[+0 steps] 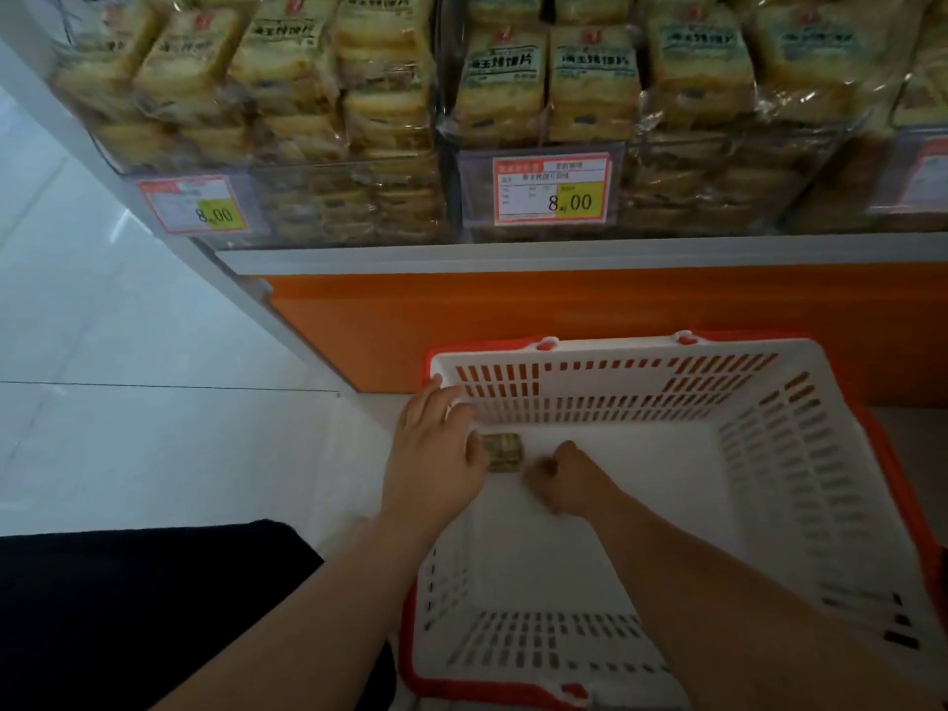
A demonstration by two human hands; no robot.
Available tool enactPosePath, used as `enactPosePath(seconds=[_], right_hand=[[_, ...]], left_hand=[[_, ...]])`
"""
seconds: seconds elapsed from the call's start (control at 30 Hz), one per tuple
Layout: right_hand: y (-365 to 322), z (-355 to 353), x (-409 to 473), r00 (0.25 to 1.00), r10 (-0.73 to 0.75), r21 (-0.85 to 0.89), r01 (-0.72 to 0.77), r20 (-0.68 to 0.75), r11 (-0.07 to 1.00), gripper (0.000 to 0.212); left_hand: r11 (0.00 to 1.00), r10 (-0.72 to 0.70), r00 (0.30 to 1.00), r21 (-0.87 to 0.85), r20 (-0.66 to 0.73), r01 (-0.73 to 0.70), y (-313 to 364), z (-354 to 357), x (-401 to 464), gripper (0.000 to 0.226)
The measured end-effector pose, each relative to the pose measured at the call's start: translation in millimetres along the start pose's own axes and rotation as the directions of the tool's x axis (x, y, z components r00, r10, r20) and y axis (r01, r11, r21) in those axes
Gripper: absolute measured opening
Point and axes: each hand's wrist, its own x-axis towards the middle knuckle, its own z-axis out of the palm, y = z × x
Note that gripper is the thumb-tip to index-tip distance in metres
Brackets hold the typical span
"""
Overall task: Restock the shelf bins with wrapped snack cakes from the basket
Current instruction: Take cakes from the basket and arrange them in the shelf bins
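**A:** Where is the thing you are after?

**B:** One wrapped snack cake (504,452) lies on the floor of the white basket (821,484), close to the far left corner. No other cake shows in the basket. The shelf bins (354,202) stand above and behind it, already packed high with cakes, each fronted by a price tag (551,189).

**A:** How do your hands stand?

**B:** Your left hand (436,464) reaches over the basket's left wall, fingers fairly straight, their tips at the cake's left end; whether they have closed on it cannot be told. Your right hand (561,479) is low on the basket floor just right of the cake, fingers curled under and blurred. It may hold something small, but that cannot be told either.

**A:** How will the cake handle?

**B:** Judge it light and soft, with a slick, crinkly film around it. A hard squeeze would likely crush it. Take it by the two long sides, thumb opposite fingers, with light pressure, rather than by the loose wrapper ends, which may slip.
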Motion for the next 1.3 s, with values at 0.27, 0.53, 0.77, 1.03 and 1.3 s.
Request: enactPosePath(seconds=[0.27,0.53,0.77,1.03,1.3], right_hand=[[-5.9,-61.8,-67.8,0.935,0.012,0.842,-0.323,0.353,0.433,0.042],[-59.6,-107.6,-141.4,0.957,-0.122,0.864,-0.177,0.262,0.472,0.029],[-108.0,-172.9,-207.9,0.963,-0.199,0.671,0.027,0.181,0.741,0.031],[-146.2,-197.1,-265.2,0.778,-0.253,0.098,0.372,-0.575,0.923,0.07],[-163.6,-203.1,-250.2,0.611,-0.454,-0.153,0.48,-0.649,0.864,0.092]], left_hand=[[0.998,0.013,0.998,-0.063,0.06,-0.009,2.7,-6.8,-1.6,0.025],[0.76,-0.117,0.946,-0.586,0.303,0.281,70.4,-58.3,-9.5,0.025],[0.692,0.073,0.787,-0.599,0.613,0.403,79.8,-154.8,26.4,0.051],[0.554,-0.027,0.889,-0.734,0.457,0.393,90.9,-227.1,61.6,0.018],[0.442,0.077,0.913,-0.834,0.401,0.33,108.9,-238.3,86.3,0.04]])
